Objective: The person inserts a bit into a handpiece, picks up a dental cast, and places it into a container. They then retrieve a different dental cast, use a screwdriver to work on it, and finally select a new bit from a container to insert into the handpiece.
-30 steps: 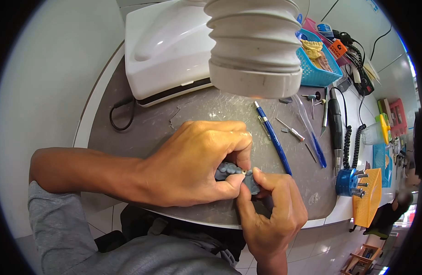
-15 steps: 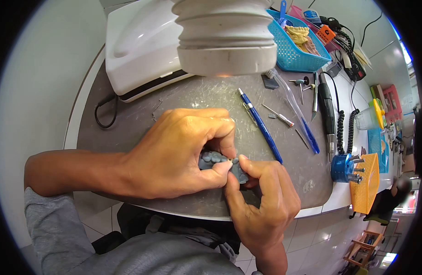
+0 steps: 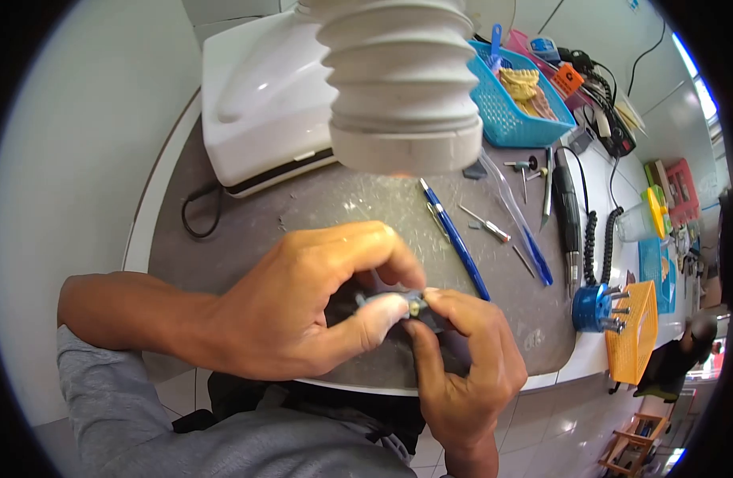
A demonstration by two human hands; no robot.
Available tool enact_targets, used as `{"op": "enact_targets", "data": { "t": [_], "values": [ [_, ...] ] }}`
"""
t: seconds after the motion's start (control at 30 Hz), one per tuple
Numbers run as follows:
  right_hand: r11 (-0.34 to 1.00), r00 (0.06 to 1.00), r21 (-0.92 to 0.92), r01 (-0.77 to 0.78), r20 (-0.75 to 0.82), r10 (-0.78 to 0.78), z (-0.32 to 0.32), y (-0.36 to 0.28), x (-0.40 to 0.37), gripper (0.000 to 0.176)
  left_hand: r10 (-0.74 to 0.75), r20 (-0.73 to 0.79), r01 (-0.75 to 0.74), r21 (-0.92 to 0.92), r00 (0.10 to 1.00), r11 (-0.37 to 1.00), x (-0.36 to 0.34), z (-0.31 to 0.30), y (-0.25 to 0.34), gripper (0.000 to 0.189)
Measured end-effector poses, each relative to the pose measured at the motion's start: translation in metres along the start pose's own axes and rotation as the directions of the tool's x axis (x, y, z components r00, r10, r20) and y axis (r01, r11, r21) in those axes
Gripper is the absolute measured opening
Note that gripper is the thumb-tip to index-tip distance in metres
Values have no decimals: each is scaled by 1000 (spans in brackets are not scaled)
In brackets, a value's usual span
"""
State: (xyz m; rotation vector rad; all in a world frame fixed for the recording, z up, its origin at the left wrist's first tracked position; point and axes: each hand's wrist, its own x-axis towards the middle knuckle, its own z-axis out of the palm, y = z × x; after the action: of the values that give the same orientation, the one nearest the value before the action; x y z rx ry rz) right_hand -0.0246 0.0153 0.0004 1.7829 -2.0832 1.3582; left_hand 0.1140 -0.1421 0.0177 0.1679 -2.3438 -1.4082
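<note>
A small grey dental model (image 3: 433,319) is pinched between my two hands just above the front of the worktop, mostly covered by the fingers. My left hand (image 3: 291,291) is curled over it from the left, thumb and index fingertip pressing near a small yellowish tooth-like piece (image 3: 415,307) at its middle. From the right, the thumb and index finger of my right hand (image 3: 474,346) grip the model's other end. Beyond the hands lies a blue mechanical pencil (image 3: 456,243), and to its right a small metal screwdriver-like tool (image 3: 488,225).
A white ribbed suction hose (image 3: 406,95) hangs over the bench beside a white machine (image 3: 259,103). A blue basket (image 3: 514,111) holds dental casts. To the right are a black handpiece (image 3: 569,207), a blue bur holder (image 3: 592,308) and a yellow basket (image 3: 633,334). A person (image 3: 677,350) sits farther off.
The grey model has been tilted, so its row of teeth shows less and the yellowish piece shows more. Both hands appear slightly lower and farther right as the whole view has shifted.
</note>
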Motion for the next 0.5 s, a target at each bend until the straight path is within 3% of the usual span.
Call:
{"op": "enact_targets", "data": {
  "t": [0.07,0.13,0.23,0.3,0.4,0.47,0.5],
  "values": [
    [998,998,16,59,3,-59,-1,0,6,30,-221,-17,205,-310,975,928,-2,1,6,30],
    [996,996,4,94,1,-94,-2,-1,8,29,-391,223,448,-353,893,822,1,-6,11,36],
    [995,994,-7,104,38,-103,-4,0,17,29,-328,245,408,-474,912,781,1,-8,6,43],
    [995,994,-12,98,44,-98,-5,1,20,28,-357,295,462,-614,886,639,4,-10,6,54],
    [993,992,-11,121,20,-121,-3,2,21,27,-331,323,460,-684,887,566,5,-13,6,62],
    [999,988,45,-1,-156,8,-1,-1,18,25,-293,277,403,-663,915,631,4,-8,1,62],
    [999,988,43,1,-154,6,-3,-3,13,25,-251,237,345,-637,939,689,4,-7,-1,63]
  ]
}}
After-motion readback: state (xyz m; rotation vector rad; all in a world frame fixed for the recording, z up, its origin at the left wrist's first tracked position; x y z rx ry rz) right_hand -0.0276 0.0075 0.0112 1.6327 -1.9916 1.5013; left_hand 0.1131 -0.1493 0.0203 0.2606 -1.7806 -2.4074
